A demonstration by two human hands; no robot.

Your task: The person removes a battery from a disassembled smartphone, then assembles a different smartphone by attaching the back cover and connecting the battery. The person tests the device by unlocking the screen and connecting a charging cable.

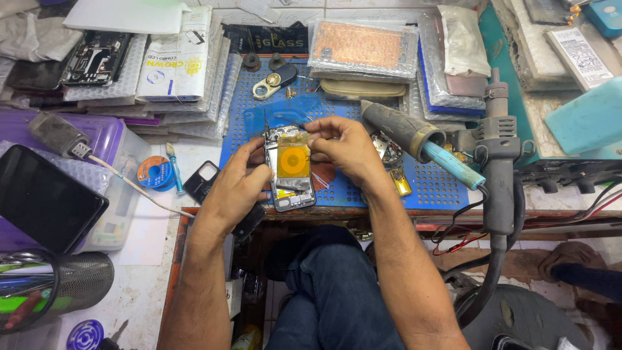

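Phone, opened with its back cover off, lay face down at the front edge of the blue perforated mat, and I judged the work mid-way: the insides were exposed, a yellow-orange film with a round coil ring sat across the middle, and bare metal shields showed at the top and bottom ends. Nothing looked reassembled, so closing up remained.

Largest around it, I saw the mat itself, rubbery and dotted with holes, covering the middle of the bench. Toward the right edge hung a grey hot-air handle, hard plastic with a thick black hose. Next came a soldering iron with a grimy dark grip and a light blue shaft, lying just beside my right hand. At the back edge sat bubble-wrapped parts packets, soft and glossy.

My left hand gripped the phone's left side, fingers curled around the frame. My right hand pinched at the phone's top right corner; what the fingertips held, I could not tell. Smallest, a blue solder spool sat left of the mat.
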